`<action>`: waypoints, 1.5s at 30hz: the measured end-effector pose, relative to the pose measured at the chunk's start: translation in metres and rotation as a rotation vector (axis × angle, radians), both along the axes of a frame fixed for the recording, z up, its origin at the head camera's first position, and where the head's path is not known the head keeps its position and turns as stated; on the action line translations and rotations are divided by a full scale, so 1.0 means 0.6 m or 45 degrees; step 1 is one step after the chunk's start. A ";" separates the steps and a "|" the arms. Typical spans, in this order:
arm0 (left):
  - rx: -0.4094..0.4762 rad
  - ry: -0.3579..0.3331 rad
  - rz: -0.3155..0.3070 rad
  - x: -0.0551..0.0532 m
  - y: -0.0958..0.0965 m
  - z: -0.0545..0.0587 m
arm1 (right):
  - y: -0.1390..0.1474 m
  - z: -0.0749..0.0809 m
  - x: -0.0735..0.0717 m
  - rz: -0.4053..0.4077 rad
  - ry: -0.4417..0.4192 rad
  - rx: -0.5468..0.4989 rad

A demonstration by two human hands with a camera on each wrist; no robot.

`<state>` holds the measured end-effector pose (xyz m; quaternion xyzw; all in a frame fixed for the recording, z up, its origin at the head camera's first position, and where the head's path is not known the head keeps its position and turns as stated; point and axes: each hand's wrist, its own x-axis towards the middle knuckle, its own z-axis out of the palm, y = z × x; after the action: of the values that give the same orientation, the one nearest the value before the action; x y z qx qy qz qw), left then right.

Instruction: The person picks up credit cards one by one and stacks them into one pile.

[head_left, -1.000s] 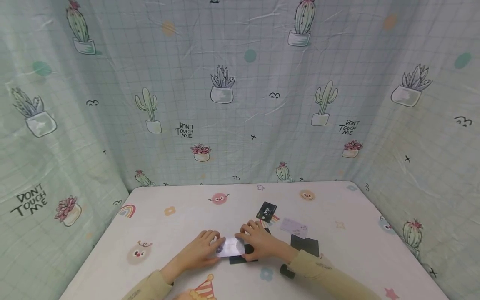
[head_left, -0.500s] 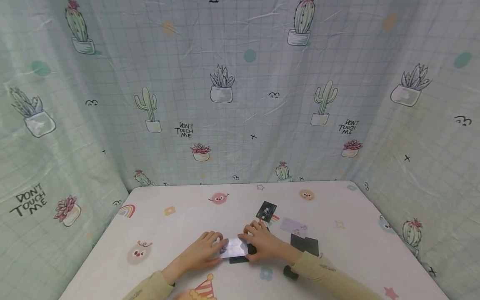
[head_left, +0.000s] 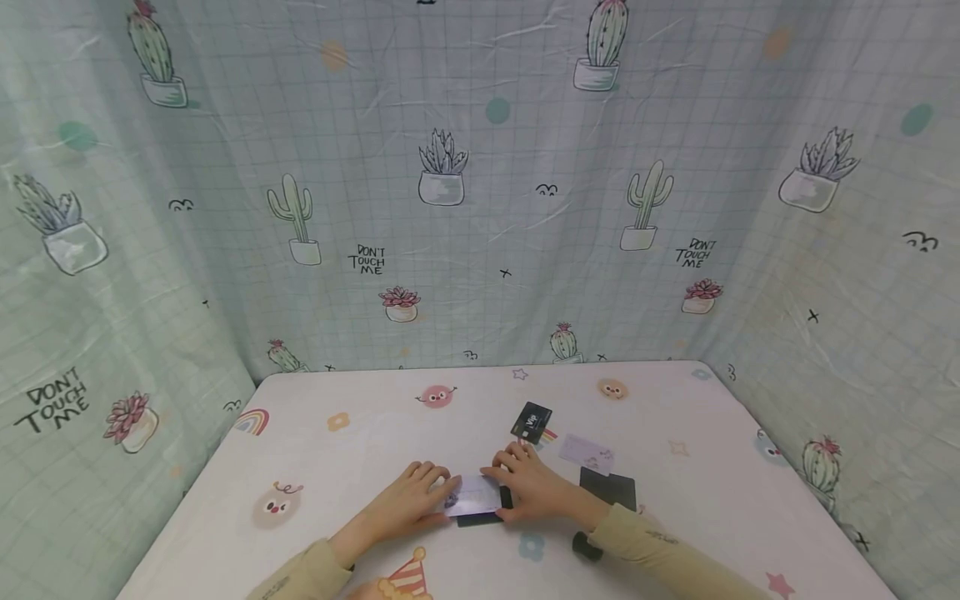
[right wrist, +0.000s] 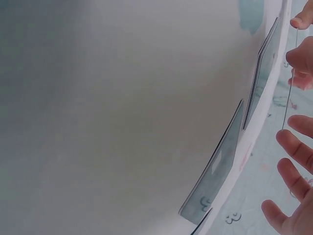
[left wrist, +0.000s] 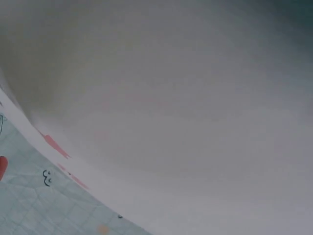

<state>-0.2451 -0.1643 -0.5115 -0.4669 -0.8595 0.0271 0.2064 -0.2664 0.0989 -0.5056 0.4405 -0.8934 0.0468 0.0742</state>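
Observation:
A pale lavender card (head_left: 474, 496) is held level between my two hands in the head view. My left hand (head_left: 408, 502) pinches its left end, where a darker purple print shows. On the other end, my right hand (head_left: 536, 487) grips with finger and thumb at the corners. A dark card (head_left: 478, 520) lies underneath, mostly covered by the lavender one. In the right wrist view the held card (right wrist: 290, 95) appears edge-on as a thin line between fingers (right wrist: 296, 147), apart from the table. Only blurred pale surface fills most of the left wrist view.
Beyond the right hand lie a black VIP card (head_left: 532, 422) and another lavender card (head_left: 587, 453). Dark cards (head_left: 611, 489) sit behind the right forearm. A small black object (head_left: 587, 547) shows under that wrist. A patterned curtain (head_left: 465, 250) surrounds the table (head_left: 300, 442).
Both hands have shifted slightly to the right with the lavender card, and its glare has faded. The black object under the right wrist has moved right too. The other cards stay put.

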 end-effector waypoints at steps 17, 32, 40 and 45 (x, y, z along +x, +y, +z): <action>-0.040 0.097 -0.050 -0.008 0.013 -0.006 | 0.014 0.002 0.006 0.016 -0.015 -0.010; -0.109 0.139 -0.073 -0.007 0.024 0.002 | 0.024 0.007 0.015 0.012 -0.006 -0.011; -0.123 0.140 -0.056 -0.004 0.028 0.006 | 0.028 0.007 0.019 -0.022 -0.058 0.006; -0.139 0.133 -0.053 -0.005 0.030 0.005 | 0.029 0.008 0.021 -0.029 -0.079 0.007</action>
<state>-0.2483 -0.1464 -0.5086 -0.4932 -0.8348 0.0941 0.2257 -0.2536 0.1161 -0.5007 0.4288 -0.9004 0.0573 0.0457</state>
